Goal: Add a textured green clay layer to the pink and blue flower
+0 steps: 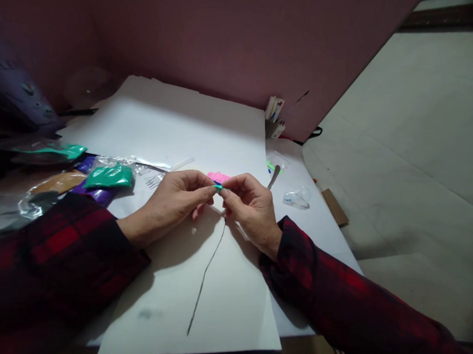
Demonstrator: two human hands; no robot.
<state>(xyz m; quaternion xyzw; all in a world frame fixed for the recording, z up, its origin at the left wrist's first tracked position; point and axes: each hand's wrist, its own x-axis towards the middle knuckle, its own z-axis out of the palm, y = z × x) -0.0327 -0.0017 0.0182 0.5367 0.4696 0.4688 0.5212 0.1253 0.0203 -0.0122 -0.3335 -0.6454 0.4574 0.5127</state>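
Both arms wear long sleeves of soft plaid cloth, with deep red checks crossed by broad black bands. The left plaid sleeve (68, 236) bunches in folds near its cuff at the wrist. The right plaid sleeve (334, 290) shows a darker cuff edge. Beyond the cuffs, the left grip (175, 197) and right grip (251, 204) are bare.

We have both hands meeting mid-sheet: left hand (175, 197) on the left, right hand (251, 204) on the right, small piece (218, 186) pinched between them. Cord (206, 271) runs from there toward the near edge of the paper sheet (207, 127). Small heap (219, 176) just behind the fingers. Packets (108, 175) left of the left hand. Rightward: spoon (274, 176), plastic bag (297, 198), cardboard scrap (334, 207). Small box (274, 118) far, by the wall (229, 37).
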